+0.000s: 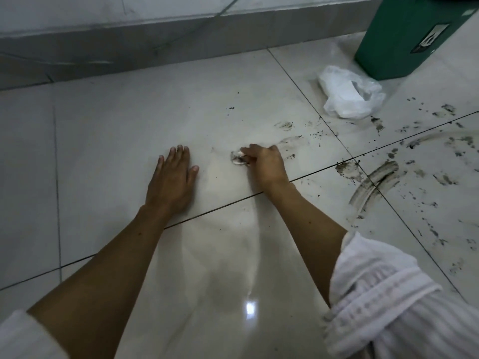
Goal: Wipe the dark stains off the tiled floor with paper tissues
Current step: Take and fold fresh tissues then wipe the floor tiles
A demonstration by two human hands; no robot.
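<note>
One soiled tissue [239, 159] in right hand's [267, 164] grip; left hand [172, 177] flat, open.

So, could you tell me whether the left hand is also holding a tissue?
No, the left hand lies flat and empty on the tiled floor, while only the right hand grips the soiled tissue.
</note>
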